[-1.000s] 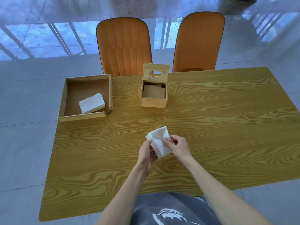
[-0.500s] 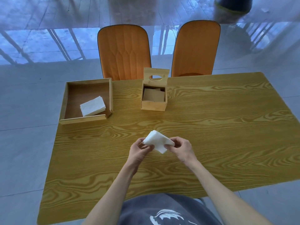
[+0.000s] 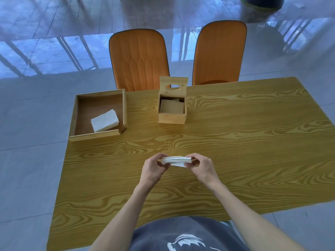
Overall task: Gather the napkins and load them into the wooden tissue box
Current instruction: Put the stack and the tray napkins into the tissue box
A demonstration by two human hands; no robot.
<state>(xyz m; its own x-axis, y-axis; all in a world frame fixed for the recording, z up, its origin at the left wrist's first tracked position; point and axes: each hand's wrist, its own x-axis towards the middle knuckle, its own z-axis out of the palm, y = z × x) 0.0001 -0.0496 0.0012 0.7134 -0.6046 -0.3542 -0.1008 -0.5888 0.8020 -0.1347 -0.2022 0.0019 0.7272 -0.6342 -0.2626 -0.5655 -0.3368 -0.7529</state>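
A glossy tiled floor surrounds a wood-grain table [image 3: 235,142], with two orange chairs [image 3: 139,60] at 12 o'clock. A stack of white napkins [image 3: 176,159] is held flat just above the table centre. The left hand [image 3: 154,169] is clamped on its 9 o'clock edge and the right hand [image 3: 201,168] on its 3 o'clock edge, fingers closed on the stack.

Step in hand, as judged: squaring the gathered stack before loading. The next move calls for carrying it toward 12 o'clock to the wooden tissue box [image 3: 172,109], whose lid [image 3: 173,85] stands raised, and lowering it level into the opening.

A second napkin stack [image 3: 105,120] lies in the open wooden tray [image 3: 79,113] at 10 o'clock.

Hard to make out: the box holds tan sheet-like contents of uncertain nature; the napkin count is not discernible; the fingertips beneath the stack are hidden.
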